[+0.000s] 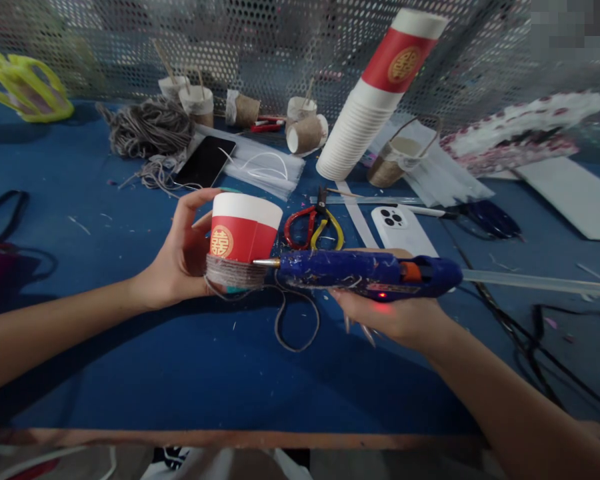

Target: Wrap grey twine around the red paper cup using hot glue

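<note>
Blue tabletop (180, 380) below, our left hand (173, 263) cradles a red-and-white paper cup (245, 230); thin grey cord (235, 272) rings its lower part, upper wall bare, while our right hand (397, 317) grips a blue plastic glue gun (340, 268), nozzle (269, 263) alongside.

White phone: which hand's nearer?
Right. The right hand, gripping the glue gun, is just on the near side of the white phone; the left hand, holding the paper cup, is well off to the phone's left.

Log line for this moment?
left grip: cup; right grip: glue gun; nozzle: at cord wrap, contact unclear; red light: lit
</note>
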Tool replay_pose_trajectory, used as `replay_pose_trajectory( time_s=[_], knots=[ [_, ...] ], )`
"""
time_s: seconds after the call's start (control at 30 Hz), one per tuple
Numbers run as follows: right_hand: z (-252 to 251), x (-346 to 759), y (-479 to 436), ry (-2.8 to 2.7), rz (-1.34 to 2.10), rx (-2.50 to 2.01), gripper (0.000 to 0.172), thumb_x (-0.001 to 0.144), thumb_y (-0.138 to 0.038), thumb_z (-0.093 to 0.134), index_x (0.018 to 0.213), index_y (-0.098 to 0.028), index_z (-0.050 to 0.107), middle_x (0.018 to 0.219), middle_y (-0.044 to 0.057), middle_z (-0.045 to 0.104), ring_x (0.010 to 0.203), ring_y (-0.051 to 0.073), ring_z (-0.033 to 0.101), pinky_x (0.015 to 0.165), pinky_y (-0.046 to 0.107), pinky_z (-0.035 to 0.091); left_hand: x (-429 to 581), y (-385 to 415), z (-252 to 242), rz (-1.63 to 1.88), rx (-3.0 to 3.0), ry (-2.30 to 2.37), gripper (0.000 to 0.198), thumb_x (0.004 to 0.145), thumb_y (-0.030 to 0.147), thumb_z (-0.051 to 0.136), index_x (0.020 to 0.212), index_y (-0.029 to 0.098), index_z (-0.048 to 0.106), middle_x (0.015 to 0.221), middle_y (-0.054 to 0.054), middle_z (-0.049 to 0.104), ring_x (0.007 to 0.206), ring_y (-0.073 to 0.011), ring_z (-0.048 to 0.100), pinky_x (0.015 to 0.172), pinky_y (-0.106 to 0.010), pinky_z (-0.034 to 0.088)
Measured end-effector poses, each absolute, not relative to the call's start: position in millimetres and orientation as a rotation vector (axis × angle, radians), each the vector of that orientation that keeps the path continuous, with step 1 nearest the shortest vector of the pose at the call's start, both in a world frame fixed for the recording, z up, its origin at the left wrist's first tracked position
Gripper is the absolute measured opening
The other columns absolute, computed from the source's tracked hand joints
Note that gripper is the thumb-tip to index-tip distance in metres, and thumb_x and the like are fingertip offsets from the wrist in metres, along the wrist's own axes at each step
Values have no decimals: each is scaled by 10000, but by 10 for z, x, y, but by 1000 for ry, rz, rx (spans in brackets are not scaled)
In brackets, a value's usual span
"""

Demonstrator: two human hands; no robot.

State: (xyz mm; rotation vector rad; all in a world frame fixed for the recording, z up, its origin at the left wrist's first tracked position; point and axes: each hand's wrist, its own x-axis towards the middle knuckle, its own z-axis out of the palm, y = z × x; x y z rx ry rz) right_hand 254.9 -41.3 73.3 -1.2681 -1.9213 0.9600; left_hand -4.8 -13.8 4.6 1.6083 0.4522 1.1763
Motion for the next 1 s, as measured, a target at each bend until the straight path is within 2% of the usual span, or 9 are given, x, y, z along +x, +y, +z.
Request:
replay_pose_trajectory(
  time_s=[0.2,0.37,0.43,0.57,0.73,0.9,1.0],
  knots=[
    [622,2681,-401,-2051,852,-1227,120,686,-199,649,601,-258,587,442,-69,582,368,137,565,377,245,490,-50,-134,36,1197,1614,454,959,556,72,863,1343,331,380,1401,-85,483,1139,-242,623,850,-382,588],
    [557,2758,-398,-2095,820,-1202,120,702,-170,653,666,-280,624,460,-81,592,381,136,577,376,233,489,-61,-134,35,1191,1649,456,995,599,116,856,1404,350,320,1466,-97,430,1219,-269,586,877,-396,584],
    [591,2718,-395,-2078,800,-1165,105,690,-177,651,642,-264,616,479,-70,609,398,134,587,394,231,500,-63,-132,40,1212,1684,468,961,604,138,858,1393,320,341,1435,-103,456,1217,-266,581,894,-402,577],
    [672,2620,-393,-1995,893,-1158,181,662,-195,626,512,-241,534,419,-63,584,350,126,558,374,223,497,-60,-128,35,1230,1658,485,954,581,143,874,1363,326,359,1372,-87,490,1121,-246,622,860,-404,588],
    [700,2598,-402,-1958,966,-1220,189,656,-211,627,492,-241,538,412,-53,594,353,137,573,390,235,528,-47,-128,19,1218,1625,471,949,589,170,881,1355,345,349,1337,-77,524,1078,-248,646,823,-383,584],
    [753,2574,-402,-1956,932,-1197,212,629,-194,610,445,-241,518,368,-67,516,320,103,493,396,218,516,-61,-109,17,1269,1711,490,918,616,235,880,1365,293,353,1302,-84,545,1041,-206,637,904,-380,554],
    [770,2564,-395,-1918,970,-1213,210,624,-205,611,439,-241,516,373,-68,503,320,97,481,394,215,513,-78,-87,10,1335,1800,531,910,604,270,887,1356,286,375,1325,-80,530,1155,-225,579,1021,-399,490]
  ],
)
